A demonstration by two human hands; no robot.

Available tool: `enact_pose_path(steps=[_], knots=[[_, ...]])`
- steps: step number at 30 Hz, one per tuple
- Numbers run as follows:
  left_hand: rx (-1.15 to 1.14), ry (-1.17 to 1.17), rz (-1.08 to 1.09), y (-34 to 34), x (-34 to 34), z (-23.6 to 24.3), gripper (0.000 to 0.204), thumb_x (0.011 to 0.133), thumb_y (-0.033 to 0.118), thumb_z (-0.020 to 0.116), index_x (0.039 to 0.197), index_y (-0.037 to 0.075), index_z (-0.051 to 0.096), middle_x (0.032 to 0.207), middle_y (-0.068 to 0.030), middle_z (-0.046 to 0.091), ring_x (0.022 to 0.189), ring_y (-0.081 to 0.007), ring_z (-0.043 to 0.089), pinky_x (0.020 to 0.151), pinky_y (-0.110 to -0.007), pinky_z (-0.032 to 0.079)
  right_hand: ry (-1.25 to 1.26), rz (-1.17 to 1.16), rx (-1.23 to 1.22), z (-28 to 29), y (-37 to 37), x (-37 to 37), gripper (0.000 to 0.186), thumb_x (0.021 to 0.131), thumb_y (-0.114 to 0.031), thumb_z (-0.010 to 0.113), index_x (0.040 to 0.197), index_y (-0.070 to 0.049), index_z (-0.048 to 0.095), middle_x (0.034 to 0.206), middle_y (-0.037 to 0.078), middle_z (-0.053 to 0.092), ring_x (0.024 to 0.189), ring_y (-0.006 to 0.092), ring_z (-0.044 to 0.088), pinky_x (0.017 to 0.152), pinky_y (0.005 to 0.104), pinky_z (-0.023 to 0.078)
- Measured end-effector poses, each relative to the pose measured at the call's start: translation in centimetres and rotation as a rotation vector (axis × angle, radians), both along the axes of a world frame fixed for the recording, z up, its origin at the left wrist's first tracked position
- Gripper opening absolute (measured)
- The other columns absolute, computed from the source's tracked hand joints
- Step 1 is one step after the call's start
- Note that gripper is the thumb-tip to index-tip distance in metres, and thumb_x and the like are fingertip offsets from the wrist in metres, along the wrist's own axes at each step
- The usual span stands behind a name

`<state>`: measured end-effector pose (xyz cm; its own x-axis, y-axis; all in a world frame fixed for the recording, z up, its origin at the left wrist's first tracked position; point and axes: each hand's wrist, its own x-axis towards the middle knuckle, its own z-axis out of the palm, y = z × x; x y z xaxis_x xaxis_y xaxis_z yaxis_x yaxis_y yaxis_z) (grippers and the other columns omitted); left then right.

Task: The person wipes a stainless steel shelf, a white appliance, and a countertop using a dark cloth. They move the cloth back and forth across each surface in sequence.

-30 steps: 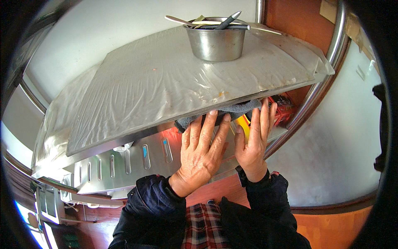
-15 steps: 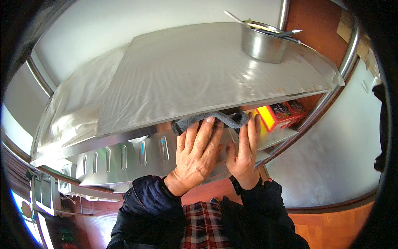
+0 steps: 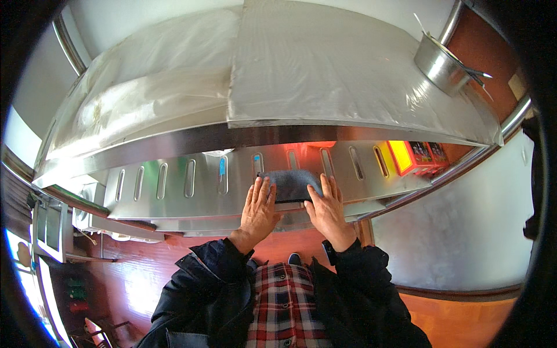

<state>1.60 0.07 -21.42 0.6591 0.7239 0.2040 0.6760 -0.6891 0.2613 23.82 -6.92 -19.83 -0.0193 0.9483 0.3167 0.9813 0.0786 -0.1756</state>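
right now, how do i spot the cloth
Find the wide plastic-covered top, then the slotted metal shelf beneath it. Toward its front, between the left hand and right hand, the cloth is dark grey fabric, unlike the red boxes farther right.

Matt cloth, glossy metal shelf

From the wearer's head, the cloth is viewed nearby, a fisheye being aimed downward over the shelf at its front edge.
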Motion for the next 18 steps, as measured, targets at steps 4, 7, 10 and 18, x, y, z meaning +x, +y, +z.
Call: enact_pose_path(steps=[4, 7, 10, 18], knots=[[0.001, -0.064, -0.077, 0.6, 0.8, -2.2, 0.102, 0.084, 0.037, 0.085, 0.162, -0.004, 0.033, 0.172, -0.0245, 0.026, 0.162, -0.0411, 0.019, 0.132, -0.051, 0.018, -0.052, 0.078, 0.094, -2.3, 1.3, -0.2, 0.064, 0.098, -0.030, 0.072, 0.150, 0.001, 0.053, 0.166, 0.024, 0.035, 0.155, 0.0446, 0.031, 0.124, 0.0588, 0.029], [-0.008, -0.027, -0.092, 1.0, 1.4, -2.6, 0.104, 0.085, 0.041, 0.083, 0.163, -0.003, 0.032, 0.173, -0.0229, 0.025, 0.162, -0.0384, 0.021, 0.132, -0.050, 0.020, 0.005, 0.140, -0.074, -3.9, 2.7, -1.1, 0.076, 0.095, -0.028, 0.074, 0.157, 0.003, 0.044, 0.168, 0.024, 0.035, 0.158, 0.0440, 0.027, 0.128, 0.0565, 0.024], [-0.038, 0.057, -0.056, 0.7, 0.4, -2.8, 0.104, 0.085, 0.045, 0.083, 0.163, -0.003, 0.032, 0.172, -0.0227, 0.027, 0.161, -0.0378, 0.023, 0.131, -0.050, 0.021, -0.099, 0.176, -0.206, -5.0, 2.8, -2.5, 0.088, 0.094, -0.032, 0.075, 0.164, 0.001, 0.032, 0.171, 0.024, 0.029, 0.160, 0.0419, 0.023, 0.130, 0.0570, 0.017], [0.005, 0.149, 0.087, -2.2, -3.7, -2.6, 0.107, 0.082, 0.034, 0.087, 0.163, -0.005, 0.029, 0.172, -0.0241, 0.025, 0.161, -0.0401, 0.021, 0.131, -0.051, 0.020, -0.214, 0.335, -0.086, -5.5, 1.1, -7.0, 0.081, 0.096, -0.037, 0.070, 0.158, 0.007, 0.041, 0.167, 0.030, 0.033, 0.158, 0.0461, 0.028, 0.131, 0.0586, 0.015]])
